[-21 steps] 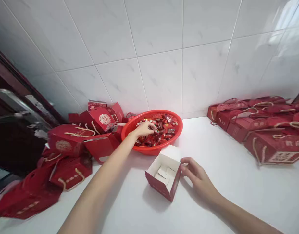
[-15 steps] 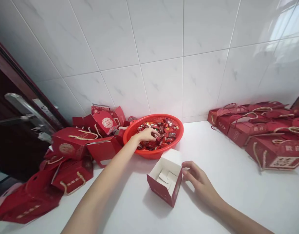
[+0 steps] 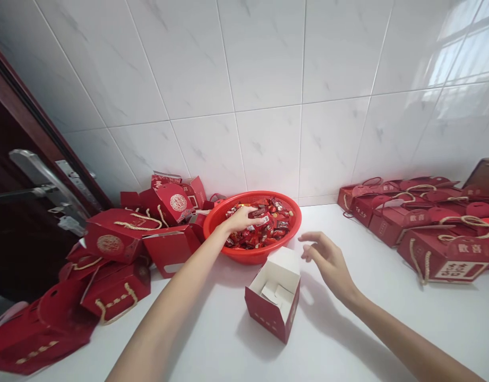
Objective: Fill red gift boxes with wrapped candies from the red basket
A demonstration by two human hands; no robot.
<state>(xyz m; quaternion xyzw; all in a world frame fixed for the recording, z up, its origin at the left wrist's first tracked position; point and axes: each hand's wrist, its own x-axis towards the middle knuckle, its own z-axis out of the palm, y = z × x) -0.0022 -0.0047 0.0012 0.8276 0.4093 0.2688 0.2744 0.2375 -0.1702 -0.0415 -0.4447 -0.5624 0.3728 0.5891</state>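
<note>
My left hand (image 3: 244,218) reaches into a red plastic basket (image 3: 248,257) of wrapped candies (image 3: 282,223). Its thumb and fingers are around a red-wrapped candy (image 3: 267,222) on the heap. In front of the basket stands an open red box (image 3: 268,319) with a white inside; loose white flaps lie at its bottom, and I see no candy in it. My right hand (image 3: 324,260) is raised just right of the box, not touching it, its fingers bent and apart with nothing between them.
Red boxes with rope handles (image 3: 120,233) are piled at the left, beside a dark door with a metal handle (image 3: 41,175). Rows of closed red boxes (image 3: 447,254) stand at the right on the white table (image 3: 348,339), against a tiled wall.
My right hand has let go of the box's right side and risen. My left hand, still in the basket, has spread around a red-wrapped candy. The view has shifted slightly.
</note>
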